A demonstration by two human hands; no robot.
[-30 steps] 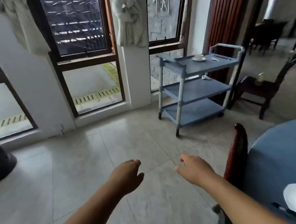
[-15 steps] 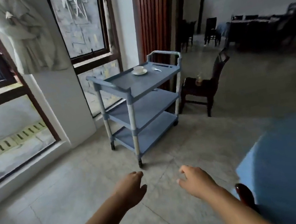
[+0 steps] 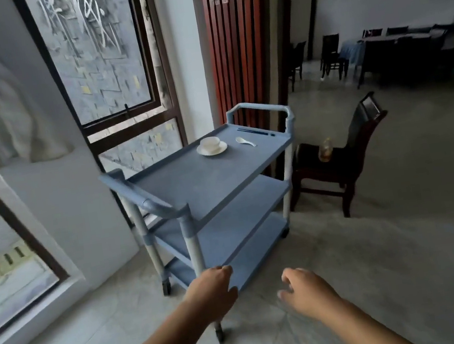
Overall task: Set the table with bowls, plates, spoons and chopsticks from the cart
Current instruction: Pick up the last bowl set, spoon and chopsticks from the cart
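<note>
Blue cart point(image 3: 192, 183), one bowl point(image 3: 210, 142), plate point(image 3: 212, 150), spoon point(image 3: 245, 141), seemingly two chopsticks point(image 3: 253, 132), fingers point(image 3: 287, 276) loose, empty.

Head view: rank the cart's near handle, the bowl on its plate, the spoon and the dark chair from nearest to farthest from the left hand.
From the left hand:
1. Near handle, at the cart's close end.
2. Bowl, on the plate, far end of the top shelf.
3. Spoon, just right of the bowl.
4. Chair, beyond the cart, right.

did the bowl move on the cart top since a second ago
No. The bowl sits on its plate left of the spoon, near the far handle, as before; only the camera approached.
</note>
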